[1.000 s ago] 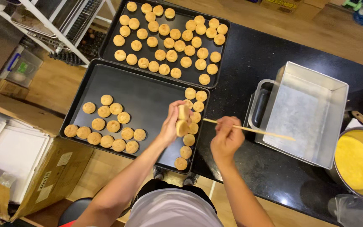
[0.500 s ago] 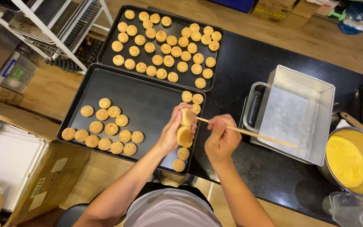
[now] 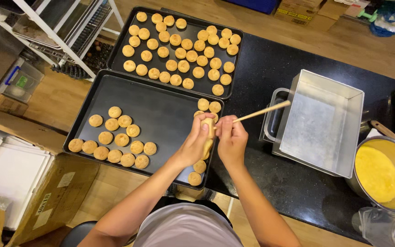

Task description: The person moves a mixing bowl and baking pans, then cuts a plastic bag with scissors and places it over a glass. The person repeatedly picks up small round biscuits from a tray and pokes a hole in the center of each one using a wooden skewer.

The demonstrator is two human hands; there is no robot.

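Puff (image 3: 208,126) gripped upright, left hand (image 3: 196,142); right hand (image 3: 231,139) angling chopstick (image 3: 262,111).

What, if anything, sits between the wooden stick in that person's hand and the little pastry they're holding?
Nothing visible does. The left hand grips the pastry over the near tray, and the right hand, pressed close beside it, holds the wooden stick with its near end right at the pastry.

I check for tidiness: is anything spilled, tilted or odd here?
No spill shows. The metal pan sits tilted, propped on a dark container. The near tray is filled unevenly, with bare middle.
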